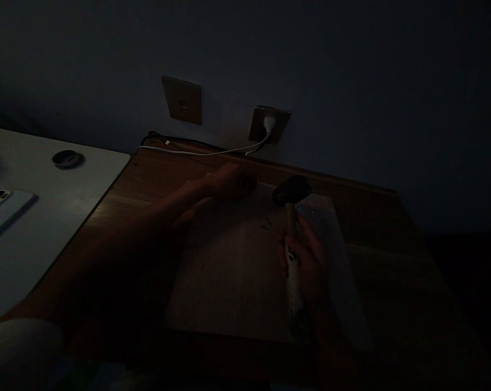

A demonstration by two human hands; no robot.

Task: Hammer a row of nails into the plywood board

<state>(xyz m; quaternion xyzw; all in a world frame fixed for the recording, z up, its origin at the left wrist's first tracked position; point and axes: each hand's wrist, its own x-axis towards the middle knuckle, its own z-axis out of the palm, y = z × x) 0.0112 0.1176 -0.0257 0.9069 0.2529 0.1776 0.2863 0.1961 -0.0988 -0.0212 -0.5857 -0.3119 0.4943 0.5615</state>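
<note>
The scene is very dark. My right hand (pixel 306 258) is wrapped round the pale wooden handle of a hammer (pixel 291 191), whose dark head hangs just above the far part of a light wooden board (pixel 233 271). My left hand (pixel 225 182) reaches across to the board's far left edge, fingers curled and pressed down there. Whether those fingers pinch anything is too dark to tell. The board lies flat on a brown wooden desk (pixel 148 179).
A white table (pixel 45 206) adjoins the desk on the left, with a round dark cable hole (pixel 67 158) and a flat white item (pixel 1 203). On the wall behind are a switch plate (pixel 182 100) and a socket (pixel 269 125) with a white plug and cable.
</note>
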